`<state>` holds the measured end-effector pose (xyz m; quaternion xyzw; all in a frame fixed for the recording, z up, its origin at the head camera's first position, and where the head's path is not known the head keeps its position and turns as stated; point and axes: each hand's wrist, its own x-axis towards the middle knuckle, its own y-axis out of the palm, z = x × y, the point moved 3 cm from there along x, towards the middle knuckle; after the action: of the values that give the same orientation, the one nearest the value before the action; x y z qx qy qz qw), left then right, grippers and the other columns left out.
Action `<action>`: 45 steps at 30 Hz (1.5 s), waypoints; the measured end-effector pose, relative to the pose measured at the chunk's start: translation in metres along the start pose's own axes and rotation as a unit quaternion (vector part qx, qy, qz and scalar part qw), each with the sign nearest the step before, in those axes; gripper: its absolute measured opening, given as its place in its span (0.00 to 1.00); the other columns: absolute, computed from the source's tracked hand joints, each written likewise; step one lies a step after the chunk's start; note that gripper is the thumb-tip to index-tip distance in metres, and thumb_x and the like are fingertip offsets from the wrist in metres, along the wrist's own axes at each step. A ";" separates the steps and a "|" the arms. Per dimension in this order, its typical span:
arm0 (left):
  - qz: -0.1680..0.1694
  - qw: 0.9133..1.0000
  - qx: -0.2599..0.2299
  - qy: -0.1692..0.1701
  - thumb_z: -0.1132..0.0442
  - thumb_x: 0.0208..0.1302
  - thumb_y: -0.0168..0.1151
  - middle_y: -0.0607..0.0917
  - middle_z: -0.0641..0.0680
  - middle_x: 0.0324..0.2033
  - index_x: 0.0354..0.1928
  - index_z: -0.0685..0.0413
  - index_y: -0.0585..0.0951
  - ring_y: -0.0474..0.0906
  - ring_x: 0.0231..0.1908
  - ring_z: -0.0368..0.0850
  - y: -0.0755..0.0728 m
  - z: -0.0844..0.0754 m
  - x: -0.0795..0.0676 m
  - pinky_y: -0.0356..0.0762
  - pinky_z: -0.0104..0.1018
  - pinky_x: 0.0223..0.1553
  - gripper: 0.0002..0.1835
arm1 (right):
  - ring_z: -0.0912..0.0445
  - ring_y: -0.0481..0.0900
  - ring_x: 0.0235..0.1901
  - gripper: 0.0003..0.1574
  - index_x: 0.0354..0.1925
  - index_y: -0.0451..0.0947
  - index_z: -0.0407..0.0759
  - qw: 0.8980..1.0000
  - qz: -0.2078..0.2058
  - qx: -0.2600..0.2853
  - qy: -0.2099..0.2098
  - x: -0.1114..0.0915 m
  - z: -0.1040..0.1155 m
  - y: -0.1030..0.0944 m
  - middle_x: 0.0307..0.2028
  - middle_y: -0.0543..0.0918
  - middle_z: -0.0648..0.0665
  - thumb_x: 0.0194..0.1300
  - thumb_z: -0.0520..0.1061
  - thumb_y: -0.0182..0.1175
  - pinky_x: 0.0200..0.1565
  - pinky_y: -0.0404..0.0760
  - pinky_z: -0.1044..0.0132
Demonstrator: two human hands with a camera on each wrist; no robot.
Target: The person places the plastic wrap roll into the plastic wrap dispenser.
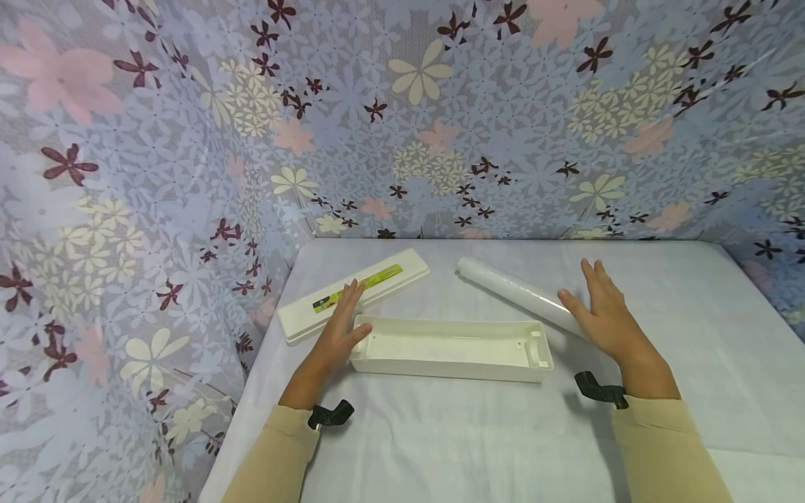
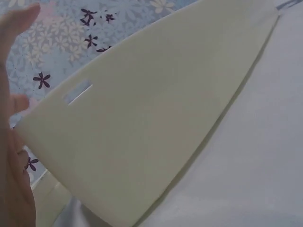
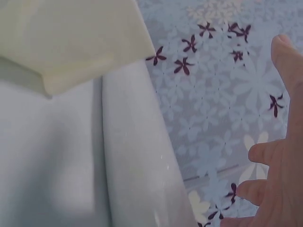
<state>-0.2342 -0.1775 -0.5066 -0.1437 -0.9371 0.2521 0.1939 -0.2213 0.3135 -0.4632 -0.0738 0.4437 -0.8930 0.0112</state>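
"Noting the box (image 1: 449, 369): axis?"

"Runs left to right, open side up, on white cloth (image 1: 440, 433), between left hand (image 1: 339, 337) and right hand (image 1: 606, 318)."

"Lid (image 1: 411, 264), roll (image 1: 518, 293)?"

"Lid's far end slants right, roll's far end left."

"Hands?"

"Fingers extended on both, neither gripping; contact unclear."

"Label (image 1: 383, 275)?"

"Yellow-green, on the lid; print too small to read."

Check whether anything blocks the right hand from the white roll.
Nothing visible stands between the right hand and the white roll; in the head view, the hand overlaps the roll's near end. The open box lies to the left.
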 end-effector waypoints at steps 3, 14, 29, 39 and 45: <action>-0.009 1.000 -0.024 0.015 0.41 0.76 0.56 0.46 0.62 0.83 0.85 0.54 0.52 0.34 0.81 0.57 0.001 -0.001 -0.003 0.36 0.72 0.71 0.46 | 0.22 0.33 0.76 0.54 0.84 0.31 0.37 1.000 0.002 0.000 0.009 -0.003 -0.008 0.001 0.80 0.30 0.26 0.84 0.65 0.44 0.65 0.36 0.19; -0.004 0.995 -0.087 0.038 0.53 0.72 0.65 0.46 0.70 0.80 0.81 0.70 0.52 0.39 0.79 0.69 -0.004 -0.049 -0.013 0.38 0.71 0.72 0.48 | 0.20 0.37 0.75 0.53 0.83 0.33 0.33 0.999 -0.016 -0.004 0.046 -0.020 -0.033 -0.002 0.78 0.32 0.21 0.84 0.65 0.42 0.65 0.40 0.20; 0.011 0.993 -0.117 0.003 0.45 0.65 0.73 0.47 0.59 0.83 0.85 0.53 0.48 0.39 0.81 0.51 0.008 0.004 -0.014 0.41 0.55 0.76 0.58 | 0.21 0.36 0.75 0.56 0.82 0.29 0.32 0.994 0.003 0.003 0.105 -0.039 -0.061 0.005 0.77 0.34 0.19 0.84 0.67 0.40 0.67 0.41 0.23; 0.041 0.983 -0.162 -0.069 0.61 0.60 0.78 0.53 0.61 0.81 0.86 0.44 0.49 0.50 0.79 0.57 0.012 0.002 -0.017 0.59 0.55 0.71 0.59 | 0.21 0.39 0.74 0.57 0.83 0.30 0.34 0.994 -0.004 0.010 0.111 -0.045 -0.065 0.015 0.77 0.38 0.19 0.82 0.68 0.43 0.67 0.40 0.23; 0.047 0.983 -0.159 -0.075 0.60 0.56 0.82 0.55 0.66 0.80 0.86 0.47 0.48 0.53 0.78 0.60 0.014 0.003 -0.020 0.61 0.58 0.70 0.63 | 0.17 0.43 0.72 0.57 0.84 0.33 0.36 0.994 -0.006 0.017 0.104 -0.046 -0.066 0.019 0.78 0.42 0.20 0.81 0.68 0.46 0.66 0.38 0.22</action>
<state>-0.2152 -0.1750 -0.5225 -0.1975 -0.9694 0.1187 0.0853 -0.1862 0.3576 -0.5232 0.0169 0.4267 -0.9034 -0.0385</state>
